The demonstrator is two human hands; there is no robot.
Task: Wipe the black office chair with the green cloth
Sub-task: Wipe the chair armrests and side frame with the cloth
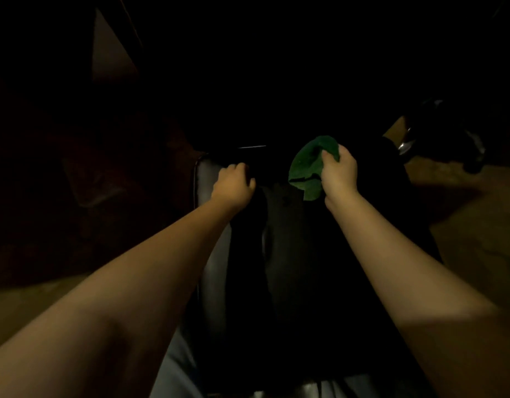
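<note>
Dim room; mid-wipe: your right hand (338, 173) grips green cloth (304, 166), left hand (233, 186) grips black office chair (207, 179). Nxt: sweep firmly.

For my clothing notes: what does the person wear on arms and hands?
Nothing shows: both forearms are bare, no sleeves in view, and the left hand and right hand have no gloves. No watch or bracelet; rings are too dim to tell.

My feed is very dim and soft; only the forearms catch warm light, with the upper half black.
</note>
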